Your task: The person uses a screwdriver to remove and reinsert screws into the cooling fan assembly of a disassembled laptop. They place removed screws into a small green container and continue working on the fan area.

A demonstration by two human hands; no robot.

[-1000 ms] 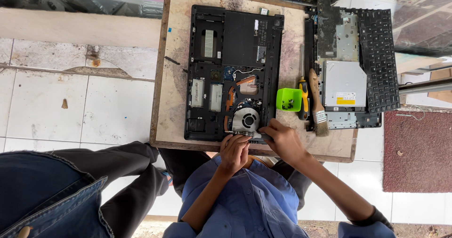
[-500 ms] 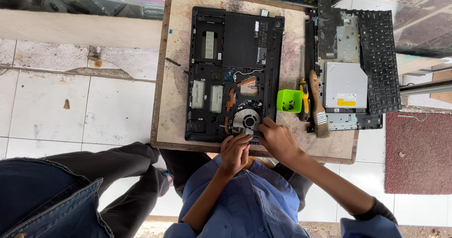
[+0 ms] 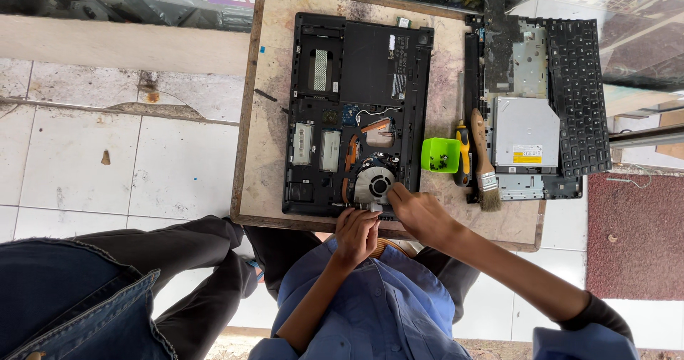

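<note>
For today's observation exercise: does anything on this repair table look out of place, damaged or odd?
The table top is stained and scuffed. The laptop base lies opened with fan and boards exposed, both hands at its near edge. A detached keyboard overhangs the table's right edge. Nothing looks spilled.

Beyond the hands on the tabletop: green plastic cup, yellow-handled screwdriver, paintbrush, silver optical drive, detached black keyboard. Further off: tiled floor, red mat.
</note>
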